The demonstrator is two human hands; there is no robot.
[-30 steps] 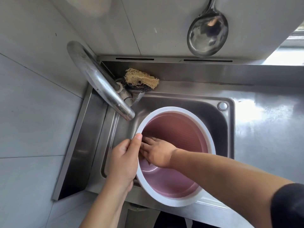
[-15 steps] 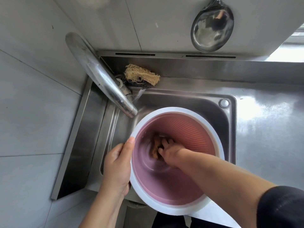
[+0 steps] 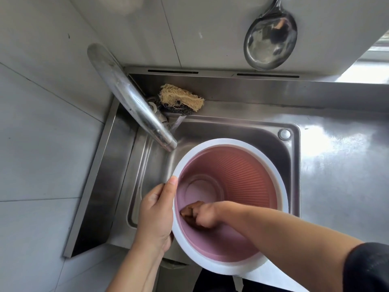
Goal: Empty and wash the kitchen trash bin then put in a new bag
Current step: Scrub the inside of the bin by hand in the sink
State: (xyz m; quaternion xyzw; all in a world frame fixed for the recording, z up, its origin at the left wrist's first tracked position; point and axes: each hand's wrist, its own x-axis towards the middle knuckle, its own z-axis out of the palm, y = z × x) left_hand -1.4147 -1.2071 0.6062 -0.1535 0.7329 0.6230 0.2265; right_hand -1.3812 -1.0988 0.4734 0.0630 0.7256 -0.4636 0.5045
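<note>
Bin (image 3: 248,178) is empty, tilted in the sink (image 3: 231,131), mid-wash. Left hand (image 3: 156,216) grips its white rim, thumb over the edge. Right hand (image 3: 205,214) is inside w/ fingers curled, rubbing the wall; can't tell if it's holding anything. Rinse & new bag left.

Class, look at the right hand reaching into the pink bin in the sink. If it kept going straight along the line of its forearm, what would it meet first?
The right hand points left, so it would probably first meet the near-left inner wall of the bin, just inside where the left hand has its grip on the rim; depth there is unclear.
</note>
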